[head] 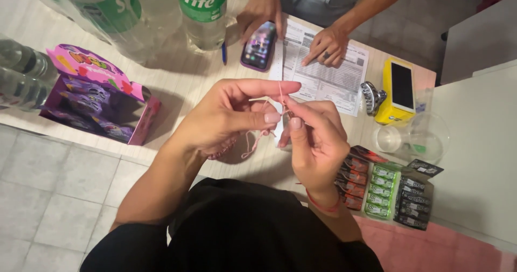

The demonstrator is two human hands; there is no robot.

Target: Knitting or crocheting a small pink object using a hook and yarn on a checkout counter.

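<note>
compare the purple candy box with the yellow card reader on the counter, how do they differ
The purple box is the bigger of the two and sits on the left side of the counter; the yellow reader is smaller and sits on the right. The box stands open with its lid flap up, showing small packets inside; the reader is a closed device with a dark, blank screen. The box is printed with bright cartoon colours, the reader is plain yellow. Both rest on the counter, untouched by any hand.

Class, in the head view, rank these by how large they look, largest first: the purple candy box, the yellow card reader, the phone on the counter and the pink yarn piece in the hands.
1. Purple candy box
2. Yellow card reader
3. Phone, which looks close in size to the reader, so this order is unsure
4. Pink yarn piece, partly hidden by the hands
</note>
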